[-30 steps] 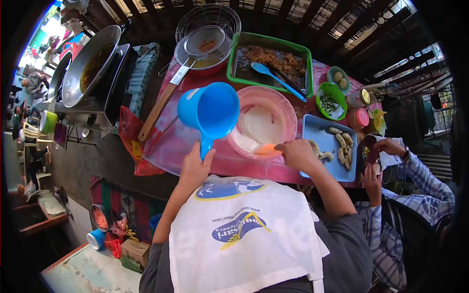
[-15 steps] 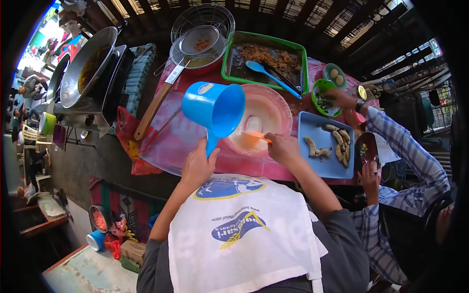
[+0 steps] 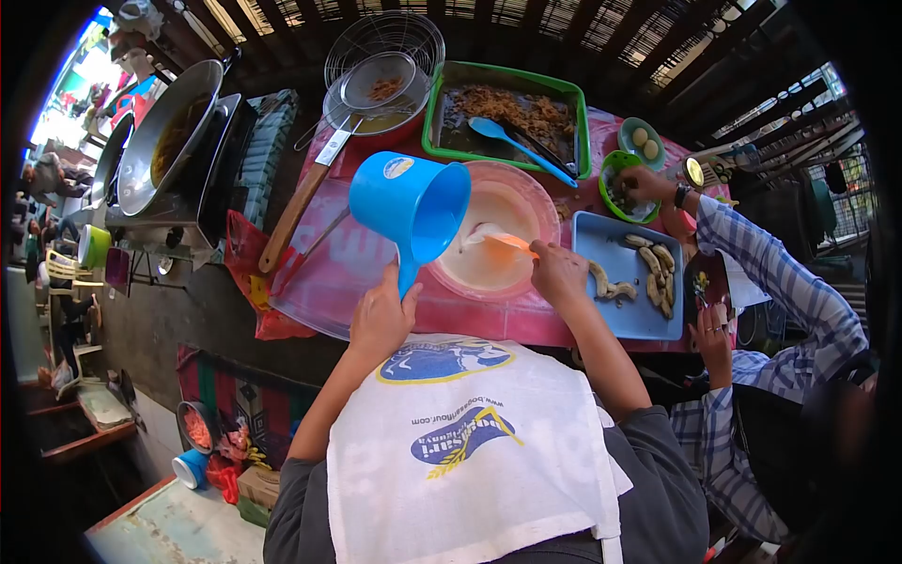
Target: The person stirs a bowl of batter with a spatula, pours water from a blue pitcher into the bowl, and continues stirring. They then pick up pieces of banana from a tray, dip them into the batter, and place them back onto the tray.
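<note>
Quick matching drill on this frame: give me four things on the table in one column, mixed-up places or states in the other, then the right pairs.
1. blue jug
2. orange spatula
3. blue tray
4. wok

a. sits on the stove at far left
b. tilted toward the pink bowl, gripped by the left hand
c. holds peeled bananas
d. in the batter, held by the right hand

Pairs: 1-b, 2-d, 3-c, 4-a

The white apron (image 3: 474, 451) is showing blue and yellow logos with words seen upside down. They are too blurry to read for sure. A small white label is sitting on the blue jug (image 3: 411, 202), but its words are too tiny.
</note>
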Demonstrator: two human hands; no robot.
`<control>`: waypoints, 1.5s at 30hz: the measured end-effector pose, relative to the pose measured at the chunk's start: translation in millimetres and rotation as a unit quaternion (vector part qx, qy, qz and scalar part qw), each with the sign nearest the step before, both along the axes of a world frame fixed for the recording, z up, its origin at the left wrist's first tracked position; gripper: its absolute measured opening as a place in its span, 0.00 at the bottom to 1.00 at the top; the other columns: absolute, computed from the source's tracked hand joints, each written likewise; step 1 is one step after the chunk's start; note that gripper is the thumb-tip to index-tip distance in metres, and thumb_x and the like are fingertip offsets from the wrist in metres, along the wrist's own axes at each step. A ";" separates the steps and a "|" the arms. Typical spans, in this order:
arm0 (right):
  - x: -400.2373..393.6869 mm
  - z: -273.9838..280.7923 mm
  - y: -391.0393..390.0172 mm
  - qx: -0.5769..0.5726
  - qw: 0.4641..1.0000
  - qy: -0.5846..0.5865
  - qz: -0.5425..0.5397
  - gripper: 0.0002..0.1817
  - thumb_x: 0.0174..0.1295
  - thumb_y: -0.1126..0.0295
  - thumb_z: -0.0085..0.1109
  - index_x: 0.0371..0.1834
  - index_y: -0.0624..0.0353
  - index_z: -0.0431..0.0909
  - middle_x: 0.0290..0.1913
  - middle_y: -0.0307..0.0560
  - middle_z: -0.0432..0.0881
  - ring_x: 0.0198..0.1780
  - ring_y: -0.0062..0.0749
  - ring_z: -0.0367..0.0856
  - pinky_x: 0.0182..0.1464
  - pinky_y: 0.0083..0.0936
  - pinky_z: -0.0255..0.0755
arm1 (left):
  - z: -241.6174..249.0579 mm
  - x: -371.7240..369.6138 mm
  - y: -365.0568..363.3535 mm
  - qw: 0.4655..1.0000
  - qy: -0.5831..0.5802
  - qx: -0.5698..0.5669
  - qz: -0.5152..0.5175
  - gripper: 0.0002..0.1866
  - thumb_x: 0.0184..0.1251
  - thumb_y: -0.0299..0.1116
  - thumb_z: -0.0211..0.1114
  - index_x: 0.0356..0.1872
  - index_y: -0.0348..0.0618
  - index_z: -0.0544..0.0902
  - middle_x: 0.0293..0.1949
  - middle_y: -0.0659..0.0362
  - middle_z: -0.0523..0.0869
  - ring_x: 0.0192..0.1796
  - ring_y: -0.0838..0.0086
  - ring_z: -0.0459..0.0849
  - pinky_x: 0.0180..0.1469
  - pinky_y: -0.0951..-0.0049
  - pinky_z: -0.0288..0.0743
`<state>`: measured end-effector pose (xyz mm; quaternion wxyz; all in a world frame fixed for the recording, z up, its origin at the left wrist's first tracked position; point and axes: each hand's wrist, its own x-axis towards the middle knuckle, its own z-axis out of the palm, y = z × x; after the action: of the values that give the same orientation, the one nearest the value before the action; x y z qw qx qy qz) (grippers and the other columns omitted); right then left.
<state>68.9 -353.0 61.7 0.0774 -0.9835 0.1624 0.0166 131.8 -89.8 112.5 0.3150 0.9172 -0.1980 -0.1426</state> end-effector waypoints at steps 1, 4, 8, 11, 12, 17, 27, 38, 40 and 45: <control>-0.3 0.2 -0.7 -0.005 1.000 -0.003 0.001 0.11 0.49 0.72 0.49 0.36 0.51 0.76 0.29 0.47 0.80 0.32 0.44 0.80 0.34 0.38 0.71 | 0.5 -0.3 -0.5 1.000 -0.001 0.000 0.000 0.22 0.61 0.36 0.55 0.53 0.37 0.65 0.28 0.38 0.79 0.32 0.40 0.77 0.35 0.47 0.68; 1.6 7.9 -1.0 -0.017 1.000 0.010 -0.003 0.10 0.49 0.73 0.50 0.35 0.52 0.75 0.30 0.48 0.80 0.32 0.44 0.80 0.34 0.38 0.71 | 2.3 -1.3 -1.6 1.000 -0.004 0.001 -0.001 0.22 0.61 0.36 0.55 0.53 0.37 0.65 0.28 0.38 0.79 0.32 0.41 0.77 0.35 0.47 0.69; 9.6 4.5 -11.5 -0.027 0.998 -0.059 -0.007 0.09 0.48 0.73 0.51 0.33 0.53 0.75 0.31 0.49 0.80 0.32 0.44 0.80 0.35 0.37 0.71 | 2.9 -1.7 -2.4 1.000 -0.012 0.008 0.003 0.22 0.61 0.37 0.55 0.54 0.38 0.65 0.28 0.38 0.79 0.32 0.41 0.77 0.34 0.47 0.69; 31.1 -6.6 -19.7 -0.030 0.998 -0.049 -0.014 0.09 0.49 0.73 0.51 0.35 0.53 0.76 0.33 0.48 0.79 0.34 0.43 0.80 0.35 0.36 0.70 | 2.4 -2.2 -1.0 1.000 -0.006 0.015 0.005 0.22 0.61 0.37 0.55 0.54 0.39 0.65 0.28 0.38 0.79 0.32 0.41 0.77 0.35 0.47 0.69; 41.2 -12.8 -19.6 -0.025 0.999 -0.037 -0.019 0.10 0.50 0.72 0.52 0.37 0.52 0.76 0.34 0.47 0.79 0.35 0.43 0.79 0.36 0.36 0.70 | 2.0 -1.6 -0.9 1.000 -0.002 0.016 0.005 0.22 0.61 0.37 0.55 0.55 0.39 0.65 0.28 0.38 0.79 0.32 0.41 0.77 0.35 0.47 0.69; 63.0 -34.7 6.4 -0.004 0.982 -0.141 0.122 0.12 0.50 0.75 0.49 0.39 0.52 0.76 0.33 0.46 0.78 0.36 0.40 0.78 0.38 0.35 0.69 | -10.3 4.1 7.5 0.997 -0.003 -0.076 0.026 0.19 0.61 0.37 0.57 0.50 0.39 0.67 0.26 0.41 0.79 0.29 0.46 0.78 0.30 0.54 0.71; -4.7 29.5 4.1 0.028 0.979 0.033 0.201 0.14 0.47 0.77 0.49 0.36 0.50 0.77 0.28 0.45 0.78 0.34 0.39 0.79 0.40 0.36 0.68 | -13.2 6.1 61.0 0.762 0.410 -0.441 0.240 0.16 0.67 0.39 0.53 0.50 0.43 0.69 0.21 0.65 0.68 0.18 0.85 0.67 0.20 0.82 0.63; 4.2 13.2 -4.7 -0.007 0.995 0.041 0.088 0.16 0.49 0.77 0.47 0.41 0.50 0.77 0.35 0.48 0.79 0.34 0.43 0.80 0.34 0.37 0.72 | -52.5 13.5 91.2 0.685 0.465 -0.501 0.252 0.23 0.69 0.48 0.44 0.56 0.43 0.69 0.33 0.57 0.79 0.29 0.78 0.79 0.32 0.76 0.75; -10.7 15.9 10.2 0.015 0.993 0.038 0.107 0.16 0.49 0.77 0.47 0.41 0.51 0.76 0.34 0.48 0.79 0.33 0.43 0.80 0.34 0.37 0.72 | -55.1 12.7 92.7 0.625 0.486 -0.551 0.263 0.23 0.69 0.48 0.43 0.56 0.43 0.70 0.36 0.54 0.81 0.33 0.74 0.82 0.37 0.73 0.77; 22.7 -3.1 19.4 0.005 0.996 -0.015 0.083 0.15 0.50 0.76 0.47 0.42 0.50 0.75 0.31 0.47 0.79 0.32 0.44 0.79 0.34 0.39 0.71 | -98.7 0.2 88.8 0.469 0.511 -0.661 0.286 0.22 0.69 0.44 0.43 0.54 0.40 0.71 0.40 0.53 0.81 0.36 0.69 0.82 0.43 0.67 0.78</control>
<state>91.5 -333.6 58.7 0.0828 -0.9934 0.0791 0.0085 132.0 -1.0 13.8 0.8957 0.2062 0.2364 -0.3151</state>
